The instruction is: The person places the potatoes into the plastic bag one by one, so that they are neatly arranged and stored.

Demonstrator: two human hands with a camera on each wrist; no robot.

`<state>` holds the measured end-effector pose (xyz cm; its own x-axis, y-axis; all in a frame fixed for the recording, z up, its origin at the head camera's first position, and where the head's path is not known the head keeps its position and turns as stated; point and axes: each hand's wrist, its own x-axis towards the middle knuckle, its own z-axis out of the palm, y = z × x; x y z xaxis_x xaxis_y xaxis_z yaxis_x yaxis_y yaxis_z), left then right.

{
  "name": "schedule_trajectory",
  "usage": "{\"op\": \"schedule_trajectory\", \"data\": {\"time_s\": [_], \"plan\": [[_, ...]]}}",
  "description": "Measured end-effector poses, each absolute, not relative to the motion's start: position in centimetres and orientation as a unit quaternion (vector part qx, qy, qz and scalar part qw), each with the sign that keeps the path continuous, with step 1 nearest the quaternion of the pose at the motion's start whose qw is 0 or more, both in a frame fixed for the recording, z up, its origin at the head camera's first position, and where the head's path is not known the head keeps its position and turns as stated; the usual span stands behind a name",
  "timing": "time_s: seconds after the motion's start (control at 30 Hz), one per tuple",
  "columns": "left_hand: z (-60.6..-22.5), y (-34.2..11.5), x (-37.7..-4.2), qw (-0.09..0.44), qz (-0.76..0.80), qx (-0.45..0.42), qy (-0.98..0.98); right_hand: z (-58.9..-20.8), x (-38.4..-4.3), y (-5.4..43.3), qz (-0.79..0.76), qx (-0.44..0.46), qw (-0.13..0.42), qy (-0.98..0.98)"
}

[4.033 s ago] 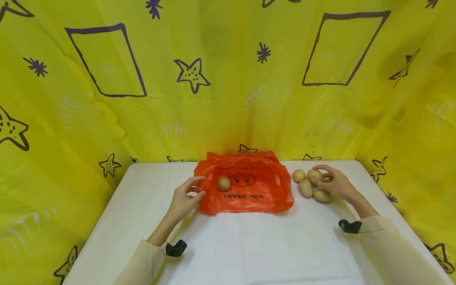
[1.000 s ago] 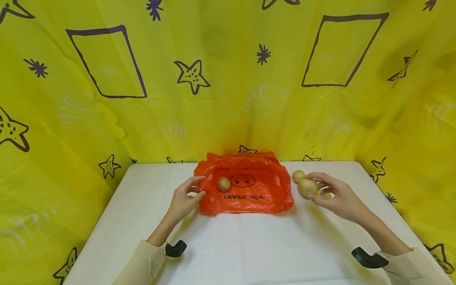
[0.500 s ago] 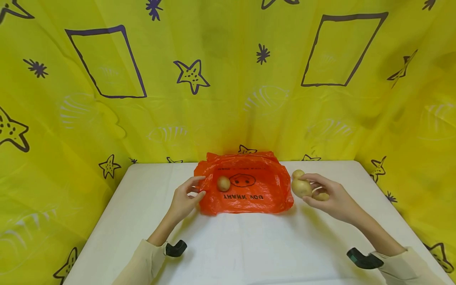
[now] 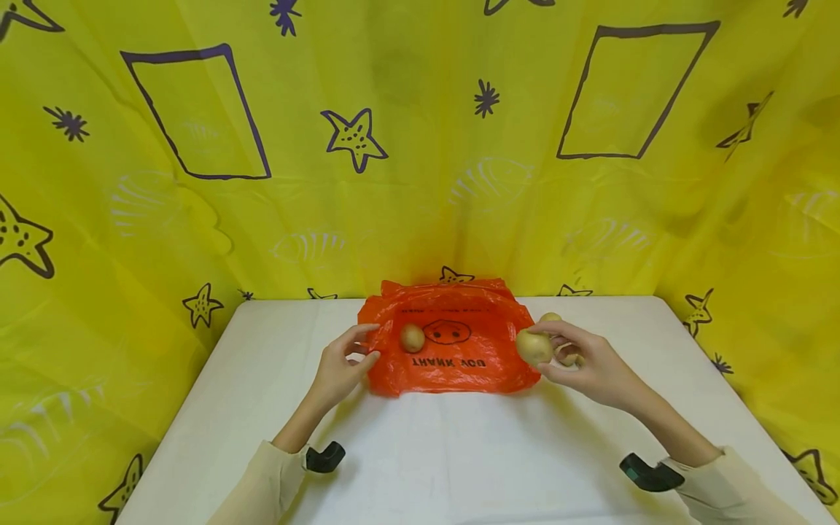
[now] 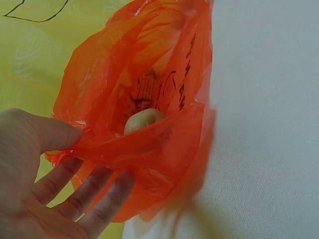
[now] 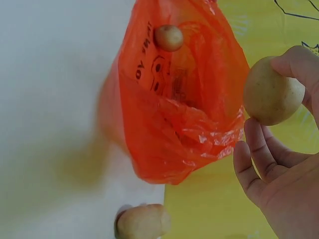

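A red plastic bag (image 4: pixel 472 373) with black print lies on the white table, its mouth spread wide. Inside, toward its left, sits one potato (image 4: pixel 412 338). My left hand (image 4: pixel 340 370) pinches the bag's left rim, with the thumb inside and the fingers behind the plastic in the left wrist view. Between thumb and fingertips, my right hand (image 4: pixel 593 367) holds another potato (image 6: pixel 269 92), raised at the bag's right edge. Other potatoes (image 6: pixel 142 221) rest on the table right of the bag, mostly covered by the right hand in the head view.
A yellow curtain (image 4: pixel 420 219) with drawn stars and frames stands behind the table and along both sides. The white tabletop (image 4: pixel 420 459) stretches in front of the bag. Each sleeve cuff has a dark wrist camera (image 4: pixel 324 458) on it.
My right hand has picked a potato out of the group on the right and carried it left to the bag's right edge. The left hand and the bag stay nearly still.
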<state>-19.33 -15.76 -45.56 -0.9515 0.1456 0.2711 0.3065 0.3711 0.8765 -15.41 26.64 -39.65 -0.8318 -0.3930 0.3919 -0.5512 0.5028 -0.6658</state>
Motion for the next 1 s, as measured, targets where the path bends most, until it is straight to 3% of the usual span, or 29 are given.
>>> {"op": "schedule_trajectory", "data": {"time_s": [0.53, 1.0], "plan": [[-45.5, -15.7, -19.3, 0.078, -0.546, -0.141, -0.822, -40.0, -16.6, 22.3, 0.429, 0.325, 0.106, -0.836], [-45.3, -15.8, -19.3, 0.077, -0.549, -0.140, -0.820, -41.3, -18.1, 19.3, 0.464, 0.298, 0.043, -0.833]]}}
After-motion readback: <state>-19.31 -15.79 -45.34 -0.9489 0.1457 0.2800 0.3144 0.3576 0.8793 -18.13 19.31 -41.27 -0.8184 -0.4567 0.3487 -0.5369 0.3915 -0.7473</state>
